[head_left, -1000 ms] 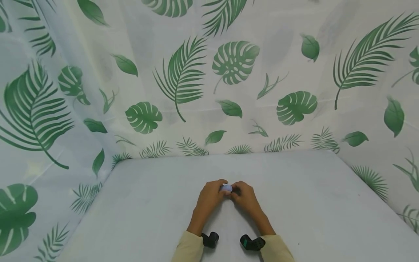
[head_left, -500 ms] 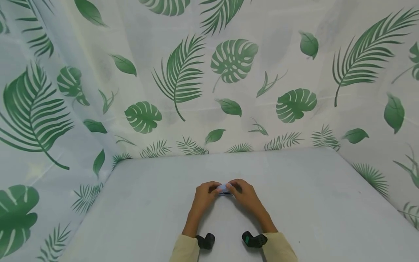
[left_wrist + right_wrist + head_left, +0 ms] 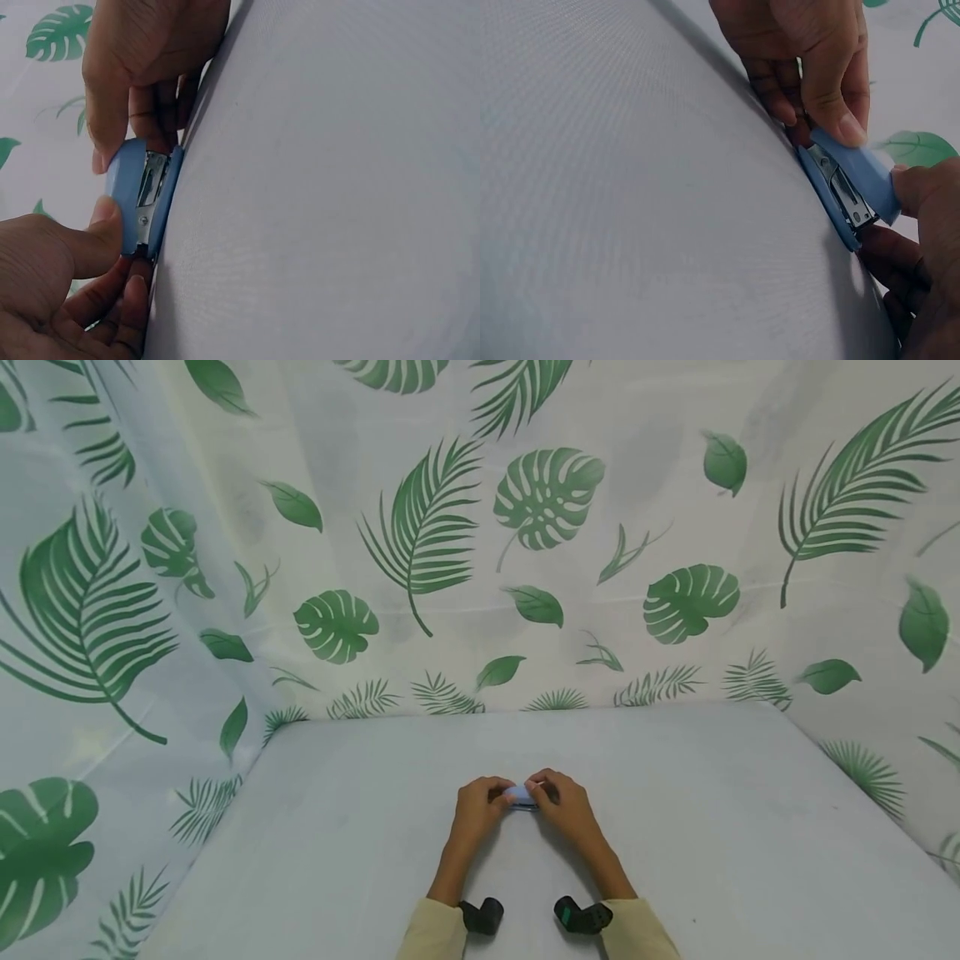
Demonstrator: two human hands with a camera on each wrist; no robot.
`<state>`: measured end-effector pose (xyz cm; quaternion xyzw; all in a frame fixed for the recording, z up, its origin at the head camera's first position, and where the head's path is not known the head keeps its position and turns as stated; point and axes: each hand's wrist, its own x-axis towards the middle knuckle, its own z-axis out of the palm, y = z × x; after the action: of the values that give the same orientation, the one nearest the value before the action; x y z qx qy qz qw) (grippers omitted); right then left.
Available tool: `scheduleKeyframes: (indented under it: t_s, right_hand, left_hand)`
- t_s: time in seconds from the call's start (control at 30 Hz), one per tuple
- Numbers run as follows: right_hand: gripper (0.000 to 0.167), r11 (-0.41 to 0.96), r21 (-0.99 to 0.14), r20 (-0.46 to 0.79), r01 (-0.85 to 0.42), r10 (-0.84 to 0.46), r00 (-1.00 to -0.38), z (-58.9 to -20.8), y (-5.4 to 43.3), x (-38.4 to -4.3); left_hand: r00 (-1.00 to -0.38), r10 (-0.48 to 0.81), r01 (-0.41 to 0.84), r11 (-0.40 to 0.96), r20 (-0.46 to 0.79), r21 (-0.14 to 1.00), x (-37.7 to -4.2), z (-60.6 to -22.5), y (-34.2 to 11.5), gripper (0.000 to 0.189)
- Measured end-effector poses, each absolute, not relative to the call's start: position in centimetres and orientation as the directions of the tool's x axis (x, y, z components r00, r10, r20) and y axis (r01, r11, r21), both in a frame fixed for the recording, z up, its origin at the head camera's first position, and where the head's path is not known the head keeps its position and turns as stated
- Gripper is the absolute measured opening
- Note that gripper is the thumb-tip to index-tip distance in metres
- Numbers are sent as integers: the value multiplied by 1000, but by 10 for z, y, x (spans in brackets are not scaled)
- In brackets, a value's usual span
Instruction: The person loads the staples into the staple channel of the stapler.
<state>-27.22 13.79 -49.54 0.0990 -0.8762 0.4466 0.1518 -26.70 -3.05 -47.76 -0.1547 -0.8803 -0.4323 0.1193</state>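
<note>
A small blue stapler (image 3: 130, 187) lies low over the white surface, base side down, its metal magazine showing between the blue top and base. My left hand (image 3: 477, 808) grips one end, thumb on the top cover and fingers curled near the base. The opposite end is held by my right hand (image 3: 564, 803), its thumb (image 3: 909, 187) pressed against the cover. In the right wrist view the stapler's jaws stand apart at the end by the right hand. The fingers behind the stapler are partly hidden.
White cloth covers the table (image 3: 360, 827). A leaf-printed curtain (image 3: 450, 652) rises along the back and both sides. Black wrist cameras (image 3: 483, 916) sit at the cuffs of the cream sleeves (image 3: 432, 932), close above the cloth.
A second ago the stapler showed as a small rounded shape between both hands; now its long side shows. The hands have shifted their grip around it. The head view has shifted slightly.
</note>
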Motion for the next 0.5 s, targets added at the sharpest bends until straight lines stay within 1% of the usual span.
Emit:
scheduleKeyframes:
  t_s: [0.1,0.2,0.37,0.5]
  right_hand:
    - [9,589,-735,386,-335,-43,-922,-495,139,-270]
    - [10,597,-725,398,-344,-44,-916,-493,140,-269]
    - [21,573,-775,319,-268,-13,-948,-493,139,-265]
    - [32,548,-811,251,-206,8,-968,-493,138,-262]
  left_hand:
    - [-922,161,378,577,353,724,-266,-476,-28,16]
    - [-920,158,381,582,359,719,-266,-476,-27,16]
    - [-933,168,355,576,318,736,-266,-479,-30,18]
    - [-951,184,308,560,248,769,-265,-480,-36,27]
